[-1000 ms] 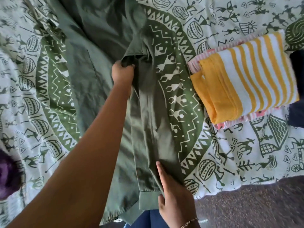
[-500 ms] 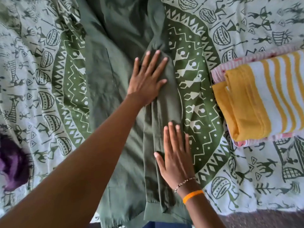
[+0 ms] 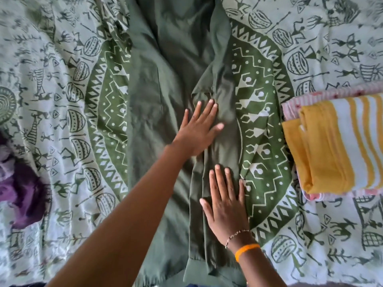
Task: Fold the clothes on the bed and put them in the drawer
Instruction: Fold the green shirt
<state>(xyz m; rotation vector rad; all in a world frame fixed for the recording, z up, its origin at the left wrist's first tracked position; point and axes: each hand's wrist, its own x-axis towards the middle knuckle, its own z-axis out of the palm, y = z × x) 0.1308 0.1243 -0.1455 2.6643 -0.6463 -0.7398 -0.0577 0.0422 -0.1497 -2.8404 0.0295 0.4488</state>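
While flattening a fold, left hand (image 3: 200, 129) and right hand (image 3: 224, 200) press flat-fingered, holding nothing, on the dark green cotton shirt (image 3: 165, 100).

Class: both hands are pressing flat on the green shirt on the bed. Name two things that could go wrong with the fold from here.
1. The green shirt shows wrinkles beside the left hand; folding now could trap creases.
2. The folded strip under the right hand may spring open once released.
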